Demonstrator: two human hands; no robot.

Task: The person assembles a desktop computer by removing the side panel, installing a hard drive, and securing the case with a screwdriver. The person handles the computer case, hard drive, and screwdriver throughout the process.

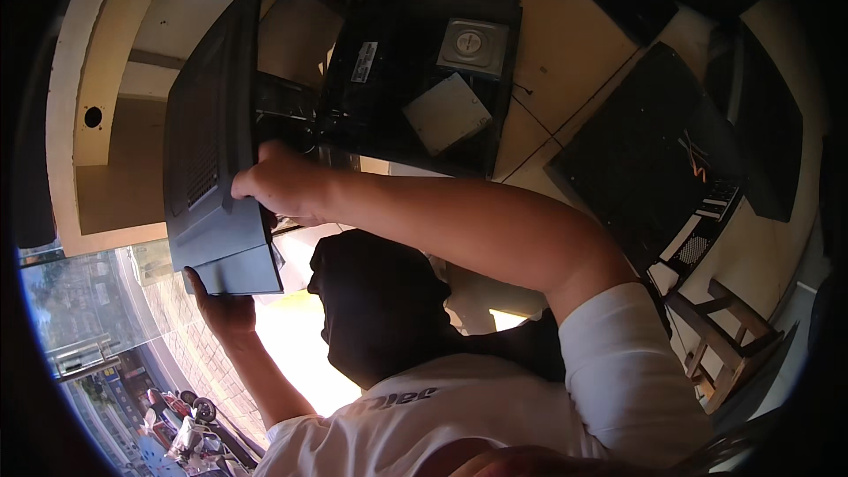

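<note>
A dark, long panel with a vent grille, which looks like a computer case front (212, 124), stands upright at the left. My left hand (225, 311) grips its lower end, thumb against the smooth grey part. Higher up, my right hand (287, 184) holds the panel's right edge with the thumb on the front; its other fingers are partly hidden behind the edge. Beyond my right forearm lies a black computer case (389, 18). On that case rest a silver hard drive (473, 46) and a tilted flat metal drive (448, 115).
At the right, an opened computer case (649, 150) with loose wires lies on the tiled floor (565, 44). Another dark panel (768, 124) leans near it. A wooden stool (729, 336) stands at the lower right. Glass (79, 300) borders the lower left, with motorbikes (190, 428) beyond.
</note>
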